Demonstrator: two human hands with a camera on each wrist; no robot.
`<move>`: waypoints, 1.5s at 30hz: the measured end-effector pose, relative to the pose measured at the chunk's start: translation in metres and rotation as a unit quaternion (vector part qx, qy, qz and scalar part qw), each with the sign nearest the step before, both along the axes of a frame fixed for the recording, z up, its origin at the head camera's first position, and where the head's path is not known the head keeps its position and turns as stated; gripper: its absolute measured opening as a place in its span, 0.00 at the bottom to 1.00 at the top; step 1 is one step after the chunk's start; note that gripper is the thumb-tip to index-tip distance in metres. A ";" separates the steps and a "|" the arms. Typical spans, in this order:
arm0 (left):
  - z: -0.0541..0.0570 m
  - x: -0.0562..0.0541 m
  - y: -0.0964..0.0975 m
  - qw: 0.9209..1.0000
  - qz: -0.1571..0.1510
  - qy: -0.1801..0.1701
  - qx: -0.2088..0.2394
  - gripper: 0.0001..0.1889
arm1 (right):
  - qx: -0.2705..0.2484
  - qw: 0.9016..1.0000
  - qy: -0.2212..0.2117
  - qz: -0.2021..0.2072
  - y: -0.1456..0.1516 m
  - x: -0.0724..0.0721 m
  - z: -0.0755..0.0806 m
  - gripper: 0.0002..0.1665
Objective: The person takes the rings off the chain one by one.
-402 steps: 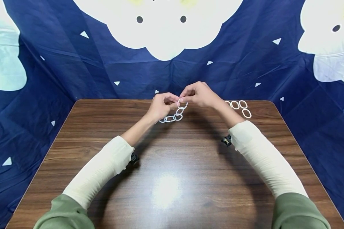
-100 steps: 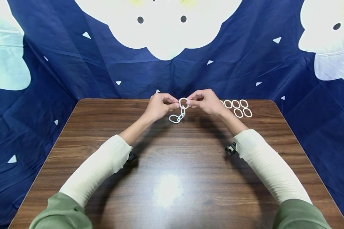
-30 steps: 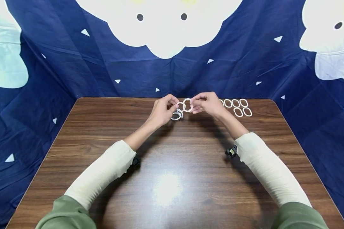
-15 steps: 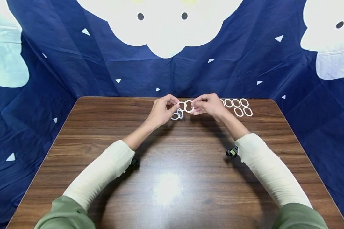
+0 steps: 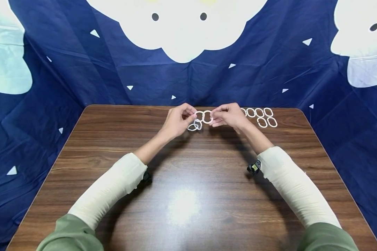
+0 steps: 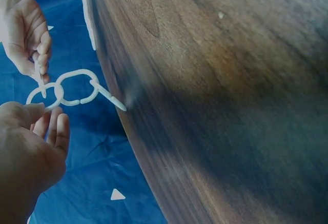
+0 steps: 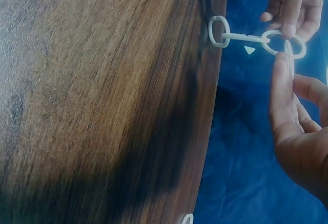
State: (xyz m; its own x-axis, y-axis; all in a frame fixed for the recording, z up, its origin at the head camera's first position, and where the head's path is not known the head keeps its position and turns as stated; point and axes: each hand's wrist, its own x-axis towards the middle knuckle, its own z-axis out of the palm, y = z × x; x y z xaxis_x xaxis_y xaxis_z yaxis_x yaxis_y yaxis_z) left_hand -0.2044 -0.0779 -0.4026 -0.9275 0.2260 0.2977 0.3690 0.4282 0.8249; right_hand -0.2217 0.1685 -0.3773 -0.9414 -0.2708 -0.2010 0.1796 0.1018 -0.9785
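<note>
My left hand [image 5: 177,121] pinches a white plastic chain link [image 6: 51,84] between thumb and fingers, just over the table's far edge. My right hand [image 5: 230,116] pinches the end link [image 7: 289,49], which passes through the left hand's link. From the left hand's link hangs another link [image 6: 77,72], with a last link [image 7: 211,34] below it near the table edge. All are oval and joined as one short chain. In the left wrist view, the link below the held one shows a small split in its side.
Several loose white links [image 5: 272,122] lie in two rows at the table's back right corner, partly behind the right hand. The brown wooden table [image 5: 188,167] ends at a dark blue cloth backdrop [image 5: 157,80]. Black wrist cameras [image 5: 254,167] sit under the sleeves.
The chain is shorter than 13.4 s ago, and more loose links lie at the right. Since 3.3 s ago my left hand's pinch has shifted to the second link. Lately both hands barely move.
</note>
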 end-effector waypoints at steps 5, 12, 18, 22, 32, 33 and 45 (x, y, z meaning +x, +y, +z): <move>0.002 -0.001 0.001 1.000 -0.002 0.007 -0.005 0.07 | 0.000 1.000 -0.001 -0.004 0.004 0.000 0.000 0.12; 0.006 -0.002 0.002 1.000 -0.003 0.008 -0.001 0.06 | -0.006 1.000 -0.001 -0.020 0.013 0.001 -0.002 0.12; 0.008 -0.005 0.000 1.000 0.000 0.000 0.002 0.07 | 0.000 1.000 0.004 -0.022 0.025 0.002 -0.008 0.15; 0.010 -0.007 0.001 1.000 -0.006 -0.003 0.010 0.08 | 0.010 1.000 -0.002 -0.019 0.032 0.004 -0.013 0.18; 0.014 -0.008 0.002 1.000 -0.008 -0.001 0.011 0.07 | 0.057 0.998 -0.013 -0.011 0.050 0.014 -0.021 0.22; 0.014 -0.008 0.003 1.000 -0.009 -0.001 0.012 0.07 | 0.060 0.998 -0.014 -0.011 0.052 0.015 -0.022 0.22; 0.018 -0.007 0.006 1.000 -0.019 -0.007 0.016 0.07 | 0.094 0.995 -0.032 0.009 0.074 0.028 -0.026 0.19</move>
